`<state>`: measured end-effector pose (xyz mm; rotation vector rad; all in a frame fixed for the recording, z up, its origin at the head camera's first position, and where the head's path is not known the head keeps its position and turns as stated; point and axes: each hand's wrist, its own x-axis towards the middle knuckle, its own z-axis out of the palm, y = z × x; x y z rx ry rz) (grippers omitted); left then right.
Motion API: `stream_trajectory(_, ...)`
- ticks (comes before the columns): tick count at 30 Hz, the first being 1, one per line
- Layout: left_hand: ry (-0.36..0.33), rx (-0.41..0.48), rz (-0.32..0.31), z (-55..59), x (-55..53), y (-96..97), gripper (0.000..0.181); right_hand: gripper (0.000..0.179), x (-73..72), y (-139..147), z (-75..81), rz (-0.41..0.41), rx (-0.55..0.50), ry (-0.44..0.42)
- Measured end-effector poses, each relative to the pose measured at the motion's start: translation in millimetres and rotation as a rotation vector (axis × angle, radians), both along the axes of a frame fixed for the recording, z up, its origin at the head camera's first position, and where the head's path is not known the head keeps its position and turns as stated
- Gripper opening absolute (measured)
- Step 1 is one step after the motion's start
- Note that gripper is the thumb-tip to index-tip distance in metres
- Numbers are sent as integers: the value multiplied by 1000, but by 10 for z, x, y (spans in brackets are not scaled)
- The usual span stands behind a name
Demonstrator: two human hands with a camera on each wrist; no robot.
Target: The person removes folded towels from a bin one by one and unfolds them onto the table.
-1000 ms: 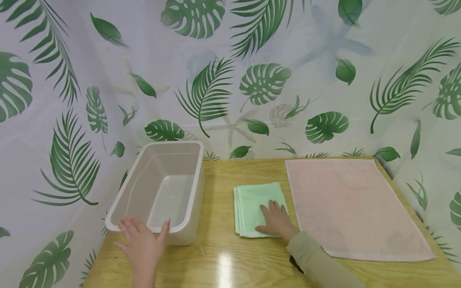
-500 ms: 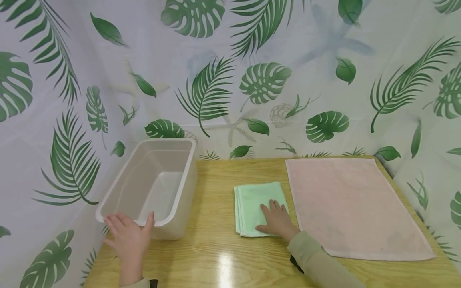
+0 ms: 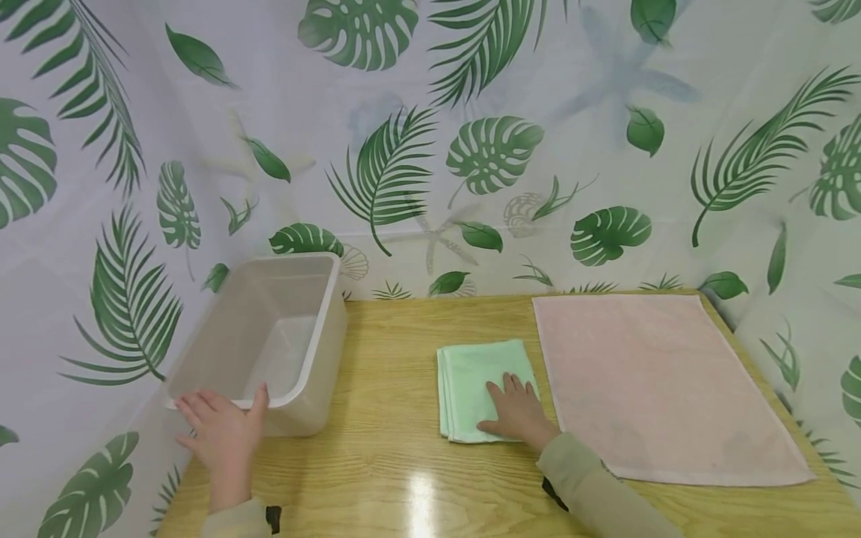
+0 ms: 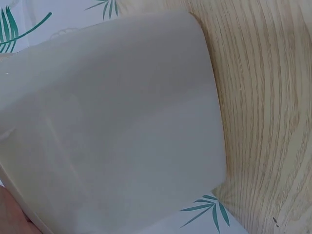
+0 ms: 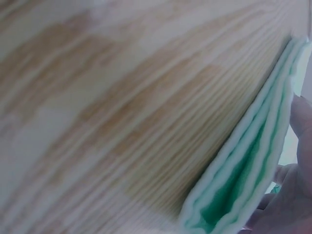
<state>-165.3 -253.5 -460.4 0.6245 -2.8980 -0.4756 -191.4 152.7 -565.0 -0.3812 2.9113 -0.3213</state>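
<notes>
A white plastic bin (image 3: 316,388) stands at the table's left side, its inside bare. My left hand (image 3: 225,437) is at the bin's near rim, fingers spread and fairly straight. The left wrist view is mostly filled by the bin's outer wall (image 4: 122,117), with part of the left hand (image 4: 12,217) at the lower left corner. A folded mint green towel (image 3: 471,373) lies mid-table, and my right hand (image 3: 518,415) rests flat on its right part. From the right wrist, the towel's stacked layers (image 5: 258,141) show edge-on beside the right hand's fingers (image 5: 302,117).
To the right, a pale pink towel (image 3: 659,381) is spread flat on the wooden table (image 3: 383,418), close beside the green one. A leaf-printed curtain (image 3: 417,172) hangs along the back and both sides, near the bin's left and far sides.
The bin has slid left and slightly away across the table, with my left hand moving along at its near rim. The right hand and green towel have stayed in place.
</notes>
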Motion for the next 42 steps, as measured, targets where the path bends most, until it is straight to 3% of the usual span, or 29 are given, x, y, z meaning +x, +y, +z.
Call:
stream_trajectory(6, -6, 9, -7, -6, -72, -94, 104, 77, -10, 1, -21, -5, 8, -4)
stream_trajectory(14, 34, 50, -16, -20, -155, -168, 103, 77, -20, 2, -38, -7, 2, 1)
stream_trajectory(23, 34, 72, -31, -16, -186, -216, 100, 77, -3, 15, -49, -5, -1, -3)
stream_trajectory(30, 69, 64, -32, -15, -156, -153, 92, 72, 33, -47, -106, -13, -3, 86)
stream_trajectory(34, 221, -2, -58, -19, -101, -20, 75, 65, 89, -155, -112, 28, -43, 131)
stream_trajectory(37, 464, -30, -123, -32, -57, 148, 57, 55, 138, -236, -79, 72, -51, 150)
stream_trajectory(40, 719, -10, -234, -64, -18, 377, 45, 47, 173, -298, -51, 92, -48, 135)
stream_trajectory(42, 848, 13, -302, -107, 1, 544, 38, 48, 188, -333, -41, 99, -52, 124)
